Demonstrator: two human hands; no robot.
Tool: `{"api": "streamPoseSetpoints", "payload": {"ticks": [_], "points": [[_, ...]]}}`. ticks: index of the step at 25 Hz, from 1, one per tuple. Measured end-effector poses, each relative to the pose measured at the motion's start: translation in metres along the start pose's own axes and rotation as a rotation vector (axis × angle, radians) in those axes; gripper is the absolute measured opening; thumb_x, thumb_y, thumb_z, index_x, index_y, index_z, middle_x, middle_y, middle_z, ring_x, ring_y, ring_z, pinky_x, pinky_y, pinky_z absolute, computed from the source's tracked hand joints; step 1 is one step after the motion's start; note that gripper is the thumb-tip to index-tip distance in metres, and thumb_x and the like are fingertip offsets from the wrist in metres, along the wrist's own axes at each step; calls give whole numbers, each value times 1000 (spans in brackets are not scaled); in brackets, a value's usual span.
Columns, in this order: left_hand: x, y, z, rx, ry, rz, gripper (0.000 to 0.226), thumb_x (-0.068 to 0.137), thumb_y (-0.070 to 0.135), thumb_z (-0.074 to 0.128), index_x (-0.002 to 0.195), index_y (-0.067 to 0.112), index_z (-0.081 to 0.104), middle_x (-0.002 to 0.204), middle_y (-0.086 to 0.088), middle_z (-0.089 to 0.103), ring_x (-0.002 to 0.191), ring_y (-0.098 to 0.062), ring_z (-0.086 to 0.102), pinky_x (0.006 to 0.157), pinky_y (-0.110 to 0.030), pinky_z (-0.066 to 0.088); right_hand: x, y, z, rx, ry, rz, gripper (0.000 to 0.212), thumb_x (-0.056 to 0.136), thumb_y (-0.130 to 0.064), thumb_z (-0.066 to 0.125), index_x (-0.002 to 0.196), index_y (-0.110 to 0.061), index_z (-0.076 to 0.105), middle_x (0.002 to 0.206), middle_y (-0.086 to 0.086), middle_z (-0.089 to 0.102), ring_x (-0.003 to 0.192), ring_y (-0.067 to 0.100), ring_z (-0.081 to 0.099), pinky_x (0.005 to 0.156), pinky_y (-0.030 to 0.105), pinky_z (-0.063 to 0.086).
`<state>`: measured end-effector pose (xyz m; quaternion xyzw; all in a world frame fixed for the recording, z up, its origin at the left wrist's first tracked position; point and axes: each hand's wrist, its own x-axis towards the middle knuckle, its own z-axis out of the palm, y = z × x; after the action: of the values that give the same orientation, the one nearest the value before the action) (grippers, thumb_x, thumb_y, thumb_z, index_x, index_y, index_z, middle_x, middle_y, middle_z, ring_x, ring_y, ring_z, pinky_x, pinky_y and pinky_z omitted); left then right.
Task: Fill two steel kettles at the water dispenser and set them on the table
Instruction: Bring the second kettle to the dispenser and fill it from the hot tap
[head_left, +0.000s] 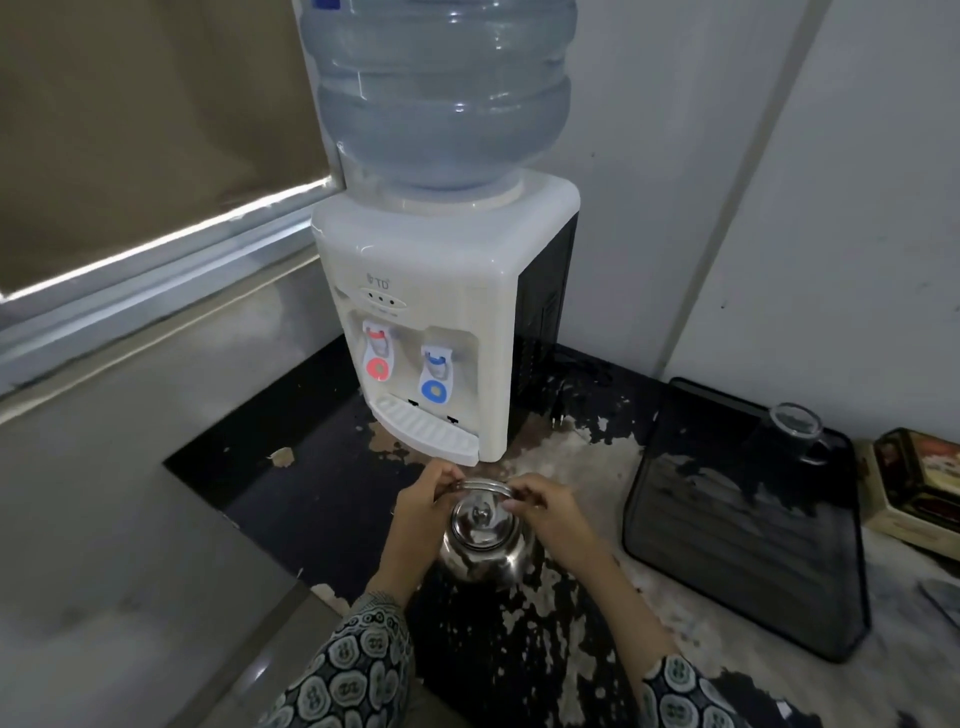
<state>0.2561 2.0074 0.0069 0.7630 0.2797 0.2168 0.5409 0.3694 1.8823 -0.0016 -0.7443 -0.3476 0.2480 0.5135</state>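
So we've got one small round shiny steel kettle (480, 545) at lower centre of the frame, sitting on (or barely above, can't tell) the worn black countertop (291, 499) just in front of the white tabletop water dispenser (441, 291) with the big blue bottle on top. Our left hand (421, 512) and right hand (545, 512) are both pinched around the kettle's thin wire handle, one at each end. The lid looks like it's on.

Progress-wise, we'd say early days. The kettle isn't under either tap, neither the red lever (378, 358) nor the blue lever (436, 374) is pressed, and no second kettle shows anywhere in frame. So filling, carrying and the whole second round are probably left.

Room to move: the drip tray (431, 431) lip sits just beyond our knuckles, so lifting in under a tap looks tight. The counter edge drops off at lower left. A dark plastic tray (748, 561) with an upturned glass (792, 431) sits at right, well apart, and a patterned tin (919, 483) hugs the right edge.
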Motion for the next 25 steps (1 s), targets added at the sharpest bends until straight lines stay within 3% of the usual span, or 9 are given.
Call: {"api": "streamPoseSetpoints", "payload": {"ticks": [4, 8, 12, 14, 16, 18, 20, 22, 25], "points": [[12, -7, 1, 9, -41, 11, 10, 86, 4, 57, 87, 12, 61, 81, -1, 71, 76, -10, 66, 70, -17, 51, 11, 12, -2, -6, 43, 40, 12, 83, -8, 62, 88, -18, 65, 78, -10, 60, 70, -5, 52, 70, 14, 42], [26, -20, 5, 114, -33, 17, 9, 89, 15, 56, 87, 18, 64, 81, 5, 70, 78, -9, 65, 72, -23, 51, 16, 17, -2, 56, 120, 80, 26, 84, -9, 61, 86, -34, 57, 78, -10, 62, 73, -2, 59, 69, 11, 47], [38, -46, 11, 492, -44, 32, 39, 86, 43, 36, 108, 29, 66, 108, 2, 69, 110, -22, 57, 94, -36, 45, 26, 33, 6, 1, 173, 138, 4, 85, -22, 61, 85, -26, 61, 94, 2, 64, 88, 12, 60, 79, 25, 46], [35, -52, 19, 606, -63, -11, 40, 92, 36, 36, 126, 26, 56, 132, -3, 57, 131, -30, 39, 110, -43, 30, 29, 40, 10, -43, 167, 220, 6, 87, -24, 58, 89, -20, 62, 99, 4, 60, 90, 15, 57, 84, 32, 47], [18, -48, 27, 554, -24, -16, 49, 95, 42, 29, 140, 23, 37, 150, 3, 31, 144, -19, 11, 117, -38, 6, 27, 39, 14, -173, 215, 211, 15, 87, -30, 54, 97, -20, 61, 105, 3, 55, 97, 17, 53, 90, 36, 44], [-4, -47, 36, 520, 39, 90, 71, 87, 61, 16, 144, 20, 24, 153, 9, 15, 142, -6, 0, 115, -30, -6, 18, 32, 20, -392, 242, 61, 36, 87, -44, 37, 107, -21, 57, 112, 1, 54, 104, 17, 48, 92, 34, 39], [-25, -52, 44, 562, -2, 105, 81, 81, 69, 15, 146, 21, 17, 152, 13, 6, 142, -6, -2, 117, -35, -7, 10, 27, 30, -546, 105, -81, 48, 87, -50, 24, 111, -23, 55, 117, -2, 54, 109, 16, 47, 96, 35, 36], [-34, -57, 48, 687, -91, 13, 85, 74, 70, 18, 146, 28, -1, 148, 20, -9, 141, -6, -10, 113, -44, -15, 4, 34, 37, -617, 1, -141, 46, 87, -52, 27, 116, -26, 53, 124, -5, 52, 115, 15, 44, 101, 37, 34], [-33, -58, 44, 830, -186, -100, 85, 66, 79, 11, 133, 41, -25, 140, 30, -25, 134, 1, -21, 109, -50, -15, 2, 45, 38, -589, 32, -160, 43, 87, -50, 33, 117, -27, 52, 126, -5, 53, 117, 15, 45, 100, 39, 37]]}}
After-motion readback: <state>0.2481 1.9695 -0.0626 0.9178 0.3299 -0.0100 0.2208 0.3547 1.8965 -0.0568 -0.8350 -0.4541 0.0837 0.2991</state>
